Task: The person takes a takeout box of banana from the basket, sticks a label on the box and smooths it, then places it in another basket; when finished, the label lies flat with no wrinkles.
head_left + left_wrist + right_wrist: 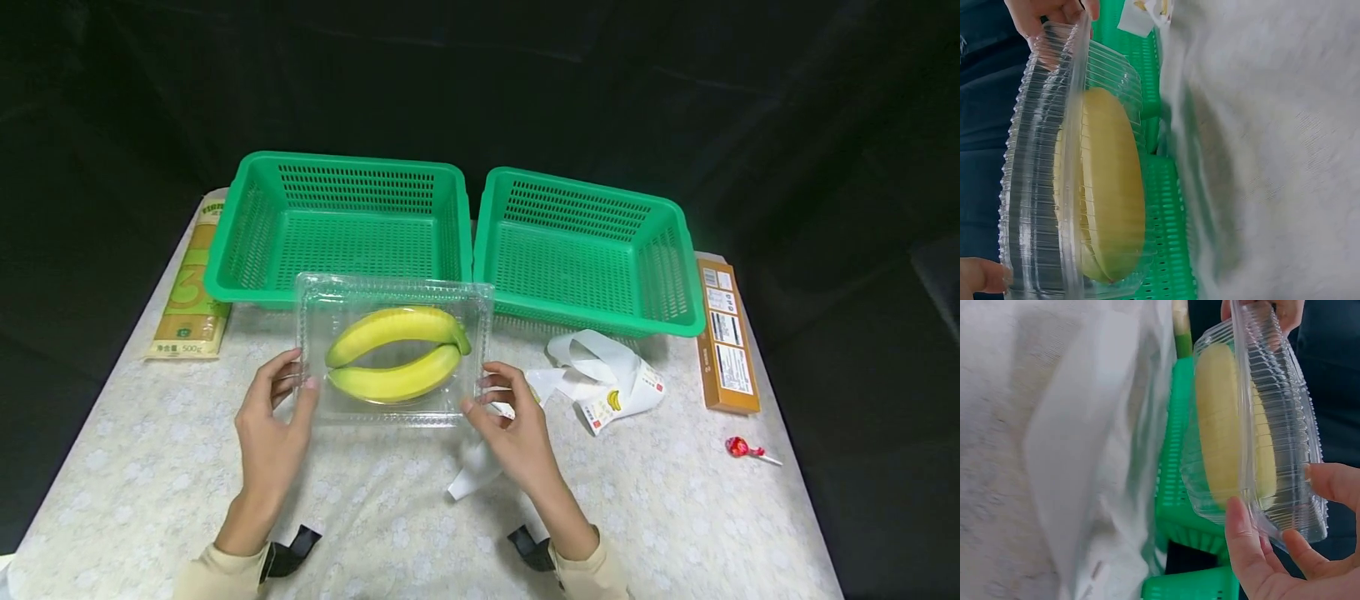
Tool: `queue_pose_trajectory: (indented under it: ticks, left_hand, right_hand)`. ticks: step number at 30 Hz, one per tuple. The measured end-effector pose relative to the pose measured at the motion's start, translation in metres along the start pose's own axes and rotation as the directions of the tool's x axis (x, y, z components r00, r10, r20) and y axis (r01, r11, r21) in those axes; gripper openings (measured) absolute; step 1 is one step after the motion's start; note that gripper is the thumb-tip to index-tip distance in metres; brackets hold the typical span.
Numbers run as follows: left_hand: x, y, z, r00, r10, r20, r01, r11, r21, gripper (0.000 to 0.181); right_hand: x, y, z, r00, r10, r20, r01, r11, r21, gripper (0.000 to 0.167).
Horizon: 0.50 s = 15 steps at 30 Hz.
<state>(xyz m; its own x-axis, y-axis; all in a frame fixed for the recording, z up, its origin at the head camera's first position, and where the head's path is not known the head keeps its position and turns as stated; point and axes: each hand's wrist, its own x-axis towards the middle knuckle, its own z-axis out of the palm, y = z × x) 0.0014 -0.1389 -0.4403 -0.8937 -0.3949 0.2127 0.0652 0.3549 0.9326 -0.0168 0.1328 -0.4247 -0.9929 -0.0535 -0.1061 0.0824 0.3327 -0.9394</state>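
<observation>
A clear plastic clamshell box [397,287] with two yellow bananas [397,385] inside is held up above the table, its lid closed over them. The left hand [276,425] grips its left edge, thumb on the near side. The right hand [517,429] pinches the opposite edge between thumb and fingers. In the right wrist view the right hand [1297,550] has its fingertips on the rim of the box [1244,425]. The left wrist view shows the bananas [1113,187] through the ribbed plastic, with part of the left hand [982,275] at the lower left corner.
Two green baskets [337,296] [592,321] stand side by side at the back. A noodle packet [191,292] lies left, an orange box [727,342] right, with a red lollipop [738,447] nearer. White strips with banana labels [600,367] lie right of the right hand.
</observation>
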Motion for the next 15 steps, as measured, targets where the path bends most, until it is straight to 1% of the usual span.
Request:
queue_pose_trajectory:
  ticks: [4, 7, 9, 11, 15]
  left_hand:
    - [-0.006, -0.005, 0.002, 1.0, -0.014, -0.002, 0.014, 1.0, 0.0, 0.039]
    - [-0.009, -0.009, 0.004, 0.999, -0.033, 0.007, 0.033, 0.999, 0.018, 0.038]
    - [-0.012, -0.012, 0.006, 0.998, -0.064, 0.026, 0.062, 0.997, 0.047, 0.038]
    - [-0.014, -0.014, 0.006, 0.993, -0.103, 0.058, 0.098, 0.991, 0.089, 0.038]
    - [-0.015, -0.017, 0.007, 0.978, -0.169, 0.126, 0.146, 0.974, 0.172, 0.039]
  right_hand:
    - [-0.004, 0.007, 0.001, 1.0, 0.027, 0.008, -0.027, 1.0, 0.008, 0.053]
    - [-0.006, 0.011, 0.001, 0.999, 0.039, 0.014, -0.039, 0.999, 0.0, 0.051]
    - [-0.007, 0.015, 0.0, 0.999, 0.048, 0.017, -0.048, 0.999, -0.011, 0.048]
    - [-0.007, 0.019, 0.0, 0.998, 0.061, 0.022, -0.06, 0.998, -0.031, 0.046]
    - [-0.008, 0.026, 0.001, 0.996, 0.086, 0.03, -0.085, 0.995, -0.052, 0.046]
